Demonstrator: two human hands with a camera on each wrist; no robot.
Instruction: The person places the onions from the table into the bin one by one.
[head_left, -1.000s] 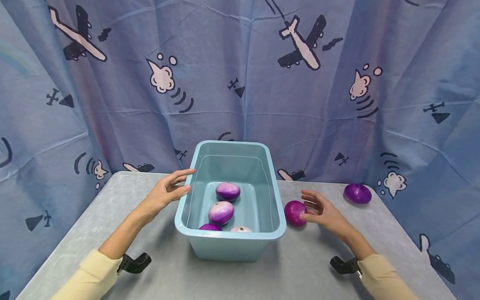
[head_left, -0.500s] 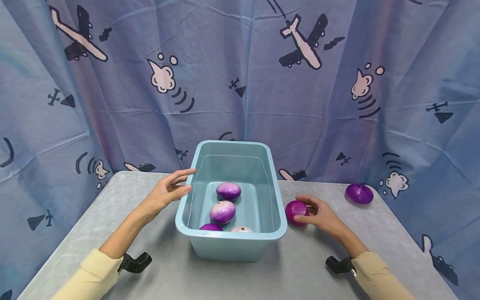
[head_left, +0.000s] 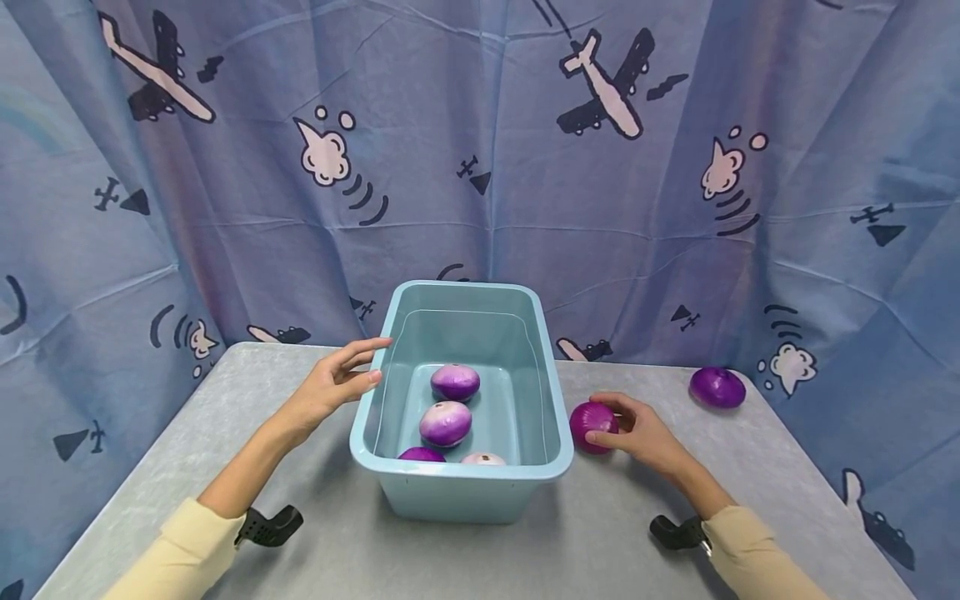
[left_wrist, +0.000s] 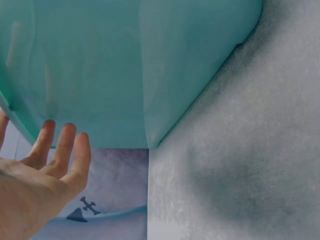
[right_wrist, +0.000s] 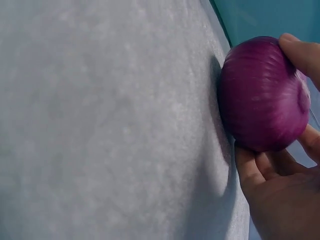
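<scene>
Just right of the light blue plastic bin (head_left: 480,471), a red onion (head_left: 592,427) sits on the table. My right hand (head_left: 647,433) grips that onion, thumb on its near side and fingers behind it; in the right wrist view the onion (right_wrist: 265,95) lies between thumb and fingertips, close against the tabletop. At the bin's left wall, my left hand (head_left: 333,379) has its fingers loosely extended, the fingertips at the rim. Whether they touch it cannot be told. Inside the bin lie several onions, among them a purple one (head_left: 455,382) and a paler one (head_left: 446,424).
Another red onion (head_left: 717,388) lies at the back right of the grey table (head_left: 615,533). A blue curtain (head_left: 420,167) printed with planes hangs right behind the table. The bin's high walls stand between the two hands.
My right hand has moved slightly left and closed its thumb and fingers onto the red onion beside the bin. The left hand has stayed in place.
</scene>
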